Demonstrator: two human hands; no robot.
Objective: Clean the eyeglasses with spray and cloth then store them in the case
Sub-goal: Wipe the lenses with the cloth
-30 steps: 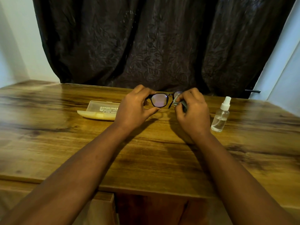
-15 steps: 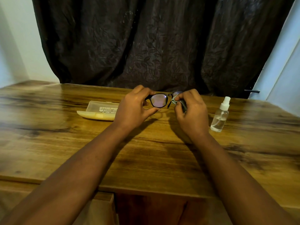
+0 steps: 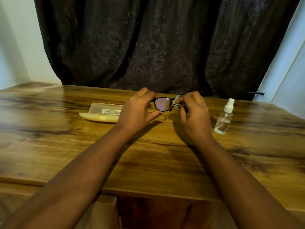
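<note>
Black-framed eyeglasses [image 3: 162, 104] are held up above the middle of the wooden table [image 3: 69, 146]. My left hand [image 3: 137, 111] pinches the frame at its left end, leaving the left lens in plain view. My right hand [image 3: 194, 116] presses a small grey-green cloth [image 3: 177, 101] around the right lens, which is hidden under cloth and fingers. A pale yellow glasses case [image 3: 102, 113] lies open on the table left of my left hand. A clear spray bottle [image 3: 224, 119] with a white nozzle stands upright to the right of my right hand.
A dark patterned curtain [image 3: 156, 43] hangs behind the table's far edge. Pale walls [image 3: 14, 47] flank it on both sides. The table's near edge runs below my forearms, with a darker opening beneath it.
The cloth in my right hand has shifted slightly over the right lens. Both hands and the eyeglasses stay at nearly the same spot.
</note>
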